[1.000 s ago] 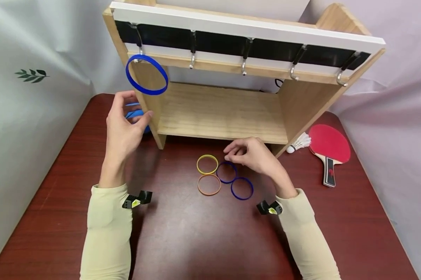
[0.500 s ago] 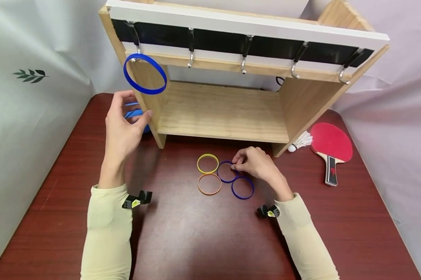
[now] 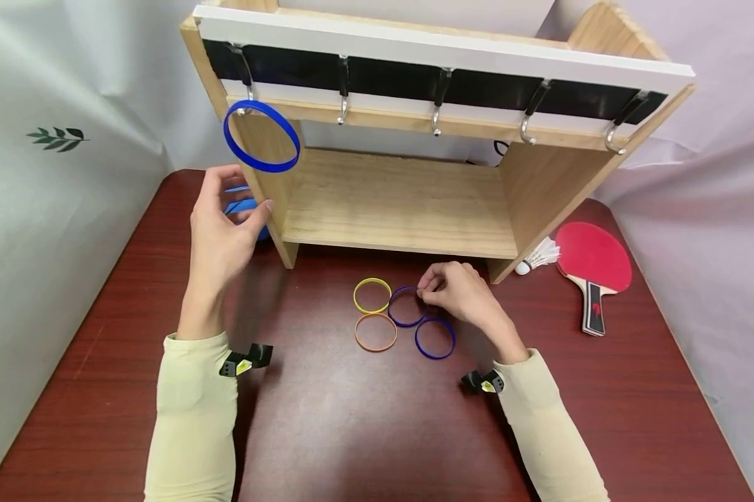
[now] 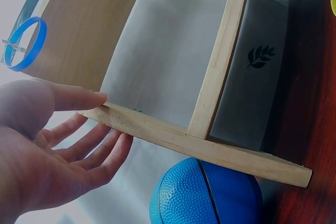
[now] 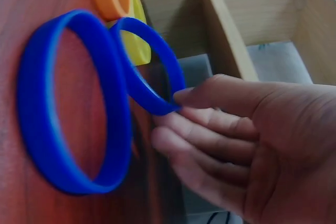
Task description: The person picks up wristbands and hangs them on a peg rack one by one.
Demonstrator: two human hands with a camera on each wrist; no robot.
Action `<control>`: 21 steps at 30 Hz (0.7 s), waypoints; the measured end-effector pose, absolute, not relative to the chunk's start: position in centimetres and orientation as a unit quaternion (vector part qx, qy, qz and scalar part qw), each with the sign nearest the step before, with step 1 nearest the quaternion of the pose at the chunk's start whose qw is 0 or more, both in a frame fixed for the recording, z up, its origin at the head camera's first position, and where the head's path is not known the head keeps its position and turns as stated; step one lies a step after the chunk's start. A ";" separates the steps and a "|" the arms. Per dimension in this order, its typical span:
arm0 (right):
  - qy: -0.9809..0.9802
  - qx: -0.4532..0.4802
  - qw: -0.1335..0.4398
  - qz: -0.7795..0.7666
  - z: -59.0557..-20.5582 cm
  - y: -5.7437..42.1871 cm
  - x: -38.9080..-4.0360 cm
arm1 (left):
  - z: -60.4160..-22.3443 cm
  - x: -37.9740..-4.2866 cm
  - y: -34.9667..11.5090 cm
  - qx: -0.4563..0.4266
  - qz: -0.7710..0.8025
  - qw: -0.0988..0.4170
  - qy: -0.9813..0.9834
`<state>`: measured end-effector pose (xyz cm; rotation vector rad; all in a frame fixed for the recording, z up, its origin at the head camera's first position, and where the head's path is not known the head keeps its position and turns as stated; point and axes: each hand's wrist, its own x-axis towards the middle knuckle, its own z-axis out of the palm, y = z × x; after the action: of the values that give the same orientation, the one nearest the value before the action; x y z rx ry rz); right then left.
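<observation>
My left hand (image 3: 223,223) holds the left side panel of a wooden shelf (image 4: 157,132), with the thumb on one face and the fingers on the other. My right hand (image 3: 461,296) pinches the edge of a blue silicone wristband (image 5: 176,74) between thumb and forefinger. In the head view that band's far edge looks slightly raised off the table. Beside it lie a second blue wristband (image 5: 126,145), a yellow wristband (image 3: 355,301) and an orange wristband (image 3: 357,340). Another blue wristband (image 3: 260,166) hangs from the leftmost hook (image 3: 249,90) of the shelf.
Several more metal hooks (image 3: 436,118) line the shelf's front rail, with no bands on them. A blue ball (image 4: 181,195) sits behind the left panel. To the right lie a shuttlecock (image 3: 540,255) and a red table tennis bat (image 3: 593,258) on the dark red table (image 3: 327,425).
My right hand has moved down and slightly right from above the upper blue wristband and now pinches its edge, lifting it a little. The left hand stays on the panel.
</observation>
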<state>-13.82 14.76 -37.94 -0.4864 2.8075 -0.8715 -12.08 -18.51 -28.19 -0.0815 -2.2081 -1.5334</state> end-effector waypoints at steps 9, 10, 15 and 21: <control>0.913 -0.250 0.017 -0.322 -36.2 14.8 -13.2 | -28.3 -12.1 -18.5 -0.033 -0.556 0.228 -0.799; 0.914 -0.256 0.008 -0.316 -36.1 14.8 -13.1 | -28.4 -12.1 -18.6 -0.033 -0.556 0.228 -0.799; 0.917 -0.273 -0.015 -0.290 -36.1 14.8 -13.1 | -28.7 -12.4 -18.8 -0.031 -0.550 0.225 -0.803; 0.921 -0.273 -0.002 -0.277 -36.4 14.9 -13.2 | -28.5 -12.2 -18.8 -0.031 -0.548 0.225 -0.805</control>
<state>-13.19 14.89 -36.37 -0.8576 2.8992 -0.8708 -12.23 -18.76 -28.54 -0.0843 -2.2207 -1.5122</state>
